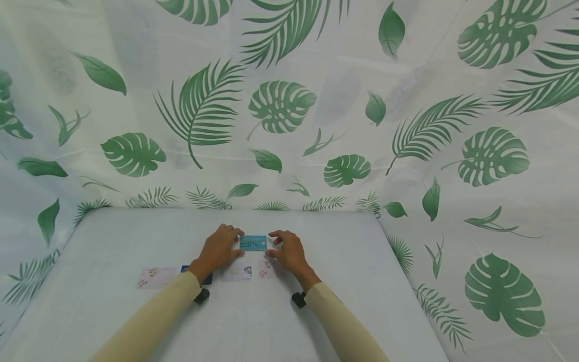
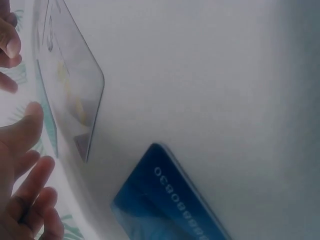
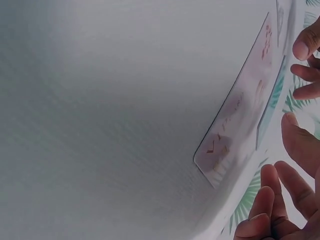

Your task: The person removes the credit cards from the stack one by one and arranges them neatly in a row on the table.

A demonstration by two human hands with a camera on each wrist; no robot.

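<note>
A teal card (image 1: 253, 243) marked VIP lies flat on the white table, between my two hands in the head view. My left hand (image 1: 219, 250) is at its left end, thumb and forefinger spread around the near and far corners. At the right end my right hand (image 1: 291, 254) mirrors it, fingers relaxed and bent. Both wrist views show the thumbs apart from the fingers, with nothing pinched between them. Nearer me, a dark blue card (image 2: 155, 197) with raised digits is partly hidden by my left wrist. A pinkish card (image 3: 235, 110) lies below my right hand.
In the near row, a clear whitish card (image 1: 237, 273) with a dark emblem sits between the blue and pinkish cards. Another pale pink flowered card (image 1: 156, 277) lies at the row's left end. Leaf-printed cloth (image 1: 280, 146) rises behind the table's far edge.
</note>
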